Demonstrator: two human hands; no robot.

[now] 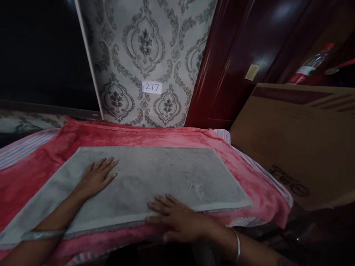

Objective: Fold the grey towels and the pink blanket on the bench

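Behind the grey cloth we note a patterned wall, with a dark screen beyond the cloth to its left and a cardboard box to its right. The grey cloth lies spread out on top of a pink blanket, which shows along its far, right and near sides; the support underneath is hidden. We find the left hand on the left part of the cloth, its grip spread with fingers apart and pinching nothing. The right hand is at the near edge of the cloth, its grip likewise spread and somewhat blurred; we cannot tell how firmly it presses. In our judgement the chief hazard is slippage: the plush blanket gives a yielding base, so an uneven push could ruck both layers. A drag from the right hand could carry the cloth's near edge over the blanket's close front border. We also consider snagging possible, since a bracelet is worn on the right wrist near the pile. Lastly, a wide sweep beyond the cloth's right end might jolt the box, and a bottle seen past its upper edge could topple.
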